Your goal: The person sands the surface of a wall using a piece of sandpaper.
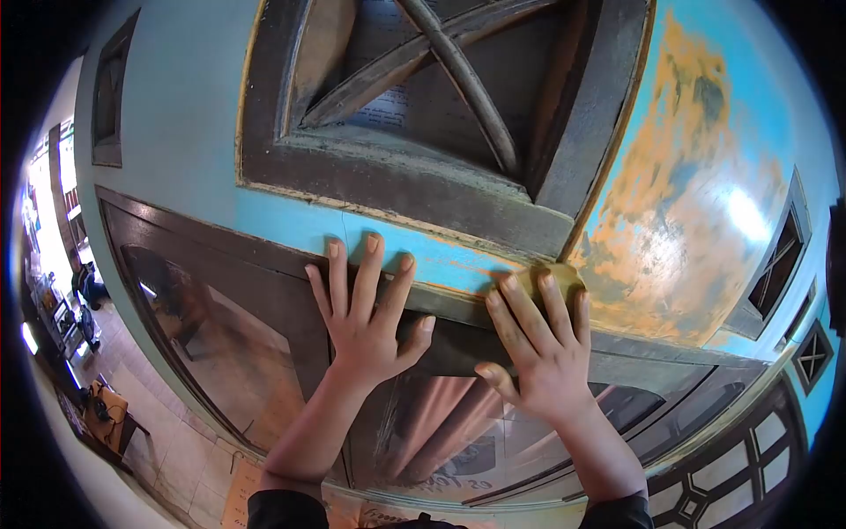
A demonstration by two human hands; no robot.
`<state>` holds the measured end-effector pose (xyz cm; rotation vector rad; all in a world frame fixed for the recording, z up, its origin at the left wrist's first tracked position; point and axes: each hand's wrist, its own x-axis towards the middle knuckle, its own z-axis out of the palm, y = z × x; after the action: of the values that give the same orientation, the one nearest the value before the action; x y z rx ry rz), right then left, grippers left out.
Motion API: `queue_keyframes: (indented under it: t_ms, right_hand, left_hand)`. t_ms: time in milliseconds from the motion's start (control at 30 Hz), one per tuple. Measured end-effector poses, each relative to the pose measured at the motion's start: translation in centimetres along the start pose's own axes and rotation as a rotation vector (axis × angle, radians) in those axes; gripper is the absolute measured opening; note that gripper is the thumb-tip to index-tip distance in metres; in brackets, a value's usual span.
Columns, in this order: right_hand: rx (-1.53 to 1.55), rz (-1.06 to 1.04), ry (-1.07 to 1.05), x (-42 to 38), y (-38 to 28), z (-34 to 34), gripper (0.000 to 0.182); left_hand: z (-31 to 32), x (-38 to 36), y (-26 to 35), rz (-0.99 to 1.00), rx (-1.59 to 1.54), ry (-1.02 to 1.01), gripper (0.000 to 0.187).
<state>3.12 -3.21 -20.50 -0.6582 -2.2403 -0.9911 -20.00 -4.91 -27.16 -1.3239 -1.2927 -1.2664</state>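
My left hand point(364, 339) lies flat with its fingers spread, the fingertips on the blue wall strip point(304, 222) and the palm over the dark wooden frame below it. Under the fingers of my right hand point(551, 361) is a yellowish-brown piece of sandpaper point(568, 275), pressed against the wall at the lower right corner of the upper window frame point(423, 189). Most of the sandpaper is hidden by those fingers. To its right, the blue wall carries a broad orange-brown worn patch point(656, 220).
Crossed wooden bars point(471, 97) fill the upper opening. Glass panes point(449, 423) stand below my hands. At left are a tiled floor point(163, 441) and a small wooden table point(107, 414) with a dark object on it. A dark lattice door point(731, 476) shows at lower right.
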Motion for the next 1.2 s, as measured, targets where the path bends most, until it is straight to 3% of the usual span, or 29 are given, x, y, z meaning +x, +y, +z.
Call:
queue_keyframes:
  t_ms: [167, 400, 600, 700, 900, 1200]
  right_hand:
    - [0.071, 0.007, 0.045, 2.8, -1.6, 0.1, 0.067]
    - [0.028, 0.029, 0.04, 1.1, -1.4, 0.9, 0.066]
    - [0.069, 0.066, 0.062, 3.3, -2.8, 1.0, 0.066]
    - [0.069, 0.083, 0.048, 1.4, -2.9, 1.4, 0.065]
    - [0.111, 0.091, 0.086, 4.7, -3.6, 0.8, 0.064]
    - [0.069, 0.093, 0.005, 0.5, -2.9, 1.4, 0.067]
  left_hand:
    - [0.5, -0.2, -0.1, 0.02, 0.01, 0.062, 0.054]
    - [0.4, -0.3, -0.4, 0.081, 0.063, 0.033, 0.058]
    - [0.8, -0.3, -0.1, 0.011, 0.003, 0.088, 0.054]
    - [0.5, -0.4, -0.5, 0.078, 0.073, 0.029, 0.062]
    - [0.7, -0.4, -0.1, -0.017, -0.062, 0.078, 0.06]
    - [0.5, -0.3, -0.1, -0.02, -0.043, 0.055, 0.06]
